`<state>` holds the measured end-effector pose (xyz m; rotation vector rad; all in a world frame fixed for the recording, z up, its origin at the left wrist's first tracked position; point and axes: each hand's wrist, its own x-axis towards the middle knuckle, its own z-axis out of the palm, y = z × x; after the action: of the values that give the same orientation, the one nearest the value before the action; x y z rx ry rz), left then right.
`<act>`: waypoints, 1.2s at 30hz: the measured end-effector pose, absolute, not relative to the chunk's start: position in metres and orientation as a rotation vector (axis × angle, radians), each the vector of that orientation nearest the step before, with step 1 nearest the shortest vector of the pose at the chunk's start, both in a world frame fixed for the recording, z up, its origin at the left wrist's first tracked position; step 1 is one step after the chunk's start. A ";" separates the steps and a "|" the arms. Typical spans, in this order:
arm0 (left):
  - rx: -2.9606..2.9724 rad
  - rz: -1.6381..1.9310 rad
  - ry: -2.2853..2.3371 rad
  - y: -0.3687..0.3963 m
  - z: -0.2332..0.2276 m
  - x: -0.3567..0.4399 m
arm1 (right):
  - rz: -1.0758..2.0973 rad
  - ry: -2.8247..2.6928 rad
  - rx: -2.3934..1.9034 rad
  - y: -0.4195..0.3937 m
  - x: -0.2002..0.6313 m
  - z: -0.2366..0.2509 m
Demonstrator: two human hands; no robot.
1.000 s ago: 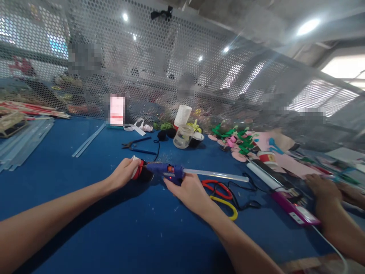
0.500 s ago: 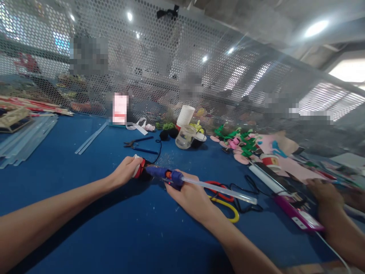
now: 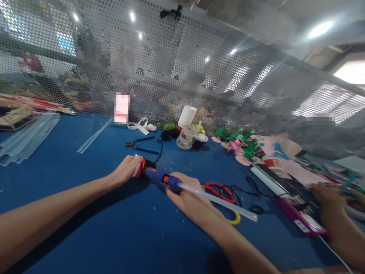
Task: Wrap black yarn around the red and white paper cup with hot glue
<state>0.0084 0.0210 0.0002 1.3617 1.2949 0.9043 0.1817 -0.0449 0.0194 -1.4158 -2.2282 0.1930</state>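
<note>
My right hand point(image 3: 191, 198) grips a blue hot glue gun point(image 3: 164, 178) with a long clear glue stick point(image 3: 216, 200) sticking out of its back toward the right. The gun's nozzle points left at a small red, white and black object point(image 3: 142, 168) that my left hand point(image 3: 124, 171) holds down on the blue table point(image 3: 119, 224). Both hands are close together near the table's middle.
Red scissors point(image 3: 220, 190) and yellow-handled scissors point(image 3: 234, 218) lie right of my hand with a black cord point(image 3: 251, 194). Pliers point(image 3: 139, 142), a glass jar point(image 3: 186, 137) and a white cup point(image 3: 187, 116) stand farther back. Another person's hand point(image 3: 327, 194) works at right. Glue sticks point(image 3: 25, 139) lie far left.
The glue gun has swung so its rear glue stick points lower and more toward me; my right hand shifted slightly with it. My left hand stays on the small object.
</note>
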 end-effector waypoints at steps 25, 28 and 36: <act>1.377 0.928 1.303 0.020 0.001 0.009 | 0.256 -2.267 -1.385 -0.045 0.181 0.020; 1.431 0.921 1.287 0.021 -0.001 0.008 | 0.167 -2.230 -1.372 -0.042 0.182 0.016; 1.591 0.879 1.212 0.022 -0.005 0.003 | 0.120 -2.178 -1.373 -0.037 0.186 0.014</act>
<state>0.0031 0.0219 -0.0046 1.5912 1.2119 0.8790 0.1859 -0.0374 0.0136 -1.3725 -2.1780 0.1199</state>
